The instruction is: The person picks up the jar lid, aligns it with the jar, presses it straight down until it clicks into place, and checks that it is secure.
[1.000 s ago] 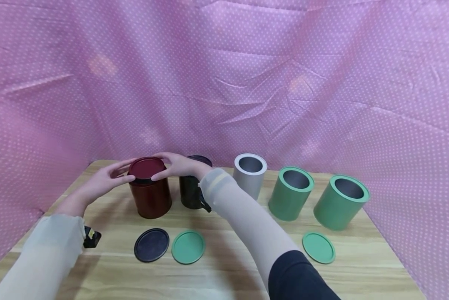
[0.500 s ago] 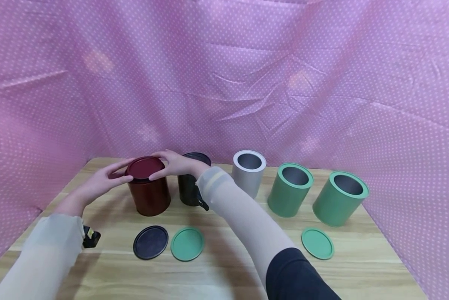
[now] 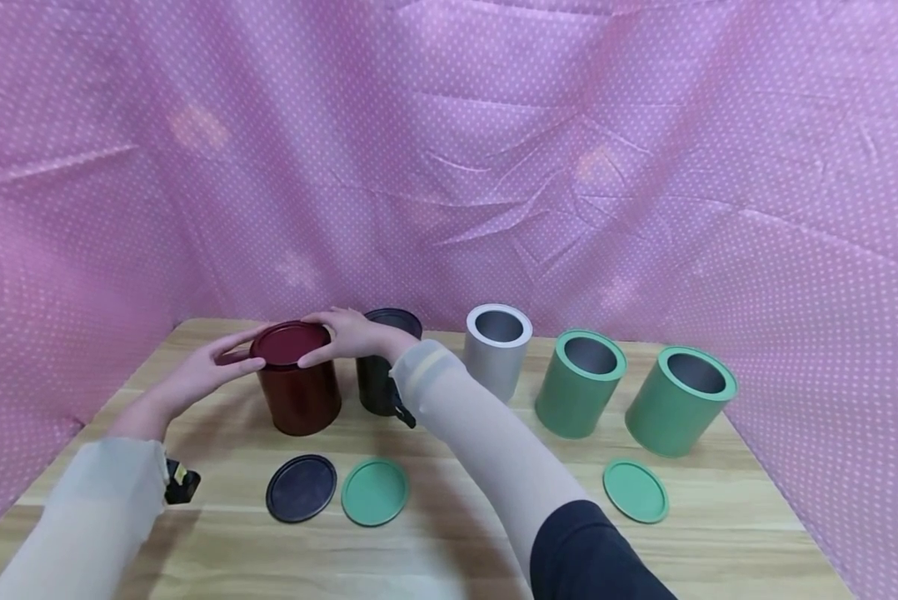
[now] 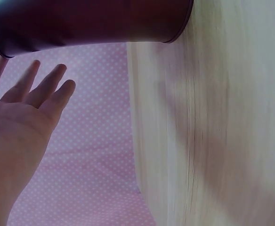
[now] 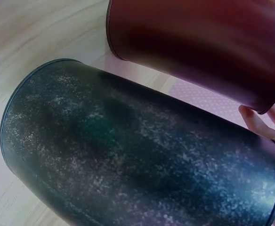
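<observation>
A dark red can (image 3: 301,400) stands upright at the back left, its dark red lid (image 3: 290,343) level on top. My left hand (image 3: 202,375) touches the lid's left edge, thumb in front and index finger behind; its other fingers stretch out loosely below the can's rim in the left wrist view. From the right, my right hand (image 3: 351,335) lays its thumb and fingertips on the opposite edge. Beside the red can stands a black can (image 5: 137,146) with a speckled sheen, partly hidden behind my right hand in the head view.
To the right stand a white can (image 3: 494,367) and two green cans (image 3: 576,400), all uncovered. In front lie a black lid (image 3: 302,488), a green lid (image 3: 375,492) and another green lid (image 3: 636,491) on the wooden table (image 3: 419,567). Pink dotted cloth (image 3: 449,167) surrounds the table.
The red lid has come down slightly, and the dark band under its front edge looks thinner. Both hands have lowered a little with it and stay at its edge.
</observation>
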{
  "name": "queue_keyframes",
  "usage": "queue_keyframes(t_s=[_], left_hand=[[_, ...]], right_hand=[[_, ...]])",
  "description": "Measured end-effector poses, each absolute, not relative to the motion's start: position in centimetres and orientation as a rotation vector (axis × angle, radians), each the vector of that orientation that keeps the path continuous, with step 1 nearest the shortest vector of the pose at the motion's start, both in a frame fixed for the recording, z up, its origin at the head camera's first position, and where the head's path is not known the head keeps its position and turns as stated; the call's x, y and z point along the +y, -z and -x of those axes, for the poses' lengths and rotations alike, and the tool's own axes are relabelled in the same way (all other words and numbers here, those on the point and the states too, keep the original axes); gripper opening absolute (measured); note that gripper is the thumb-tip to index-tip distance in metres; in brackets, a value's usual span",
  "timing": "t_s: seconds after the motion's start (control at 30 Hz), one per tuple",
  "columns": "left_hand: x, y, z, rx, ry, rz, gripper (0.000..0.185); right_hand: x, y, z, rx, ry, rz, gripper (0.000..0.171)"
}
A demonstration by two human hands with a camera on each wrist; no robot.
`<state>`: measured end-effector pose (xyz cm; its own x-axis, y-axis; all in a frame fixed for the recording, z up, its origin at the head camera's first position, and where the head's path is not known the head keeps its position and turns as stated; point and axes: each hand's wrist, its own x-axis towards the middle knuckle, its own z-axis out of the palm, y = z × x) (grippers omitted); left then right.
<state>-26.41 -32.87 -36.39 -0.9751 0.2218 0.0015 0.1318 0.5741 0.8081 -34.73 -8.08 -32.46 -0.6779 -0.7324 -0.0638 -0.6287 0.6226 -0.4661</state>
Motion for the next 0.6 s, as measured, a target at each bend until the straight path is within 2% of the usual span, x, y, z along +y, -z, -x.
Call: queue_keyframes(t_s=[0.6], left_hand=[[-32.7,36.41,25.96,2.706,-1.37,-0.302,0.067]], right_hand=[[-7.78,32.5,34.51,2.551,0.61,1.039,0.077]])
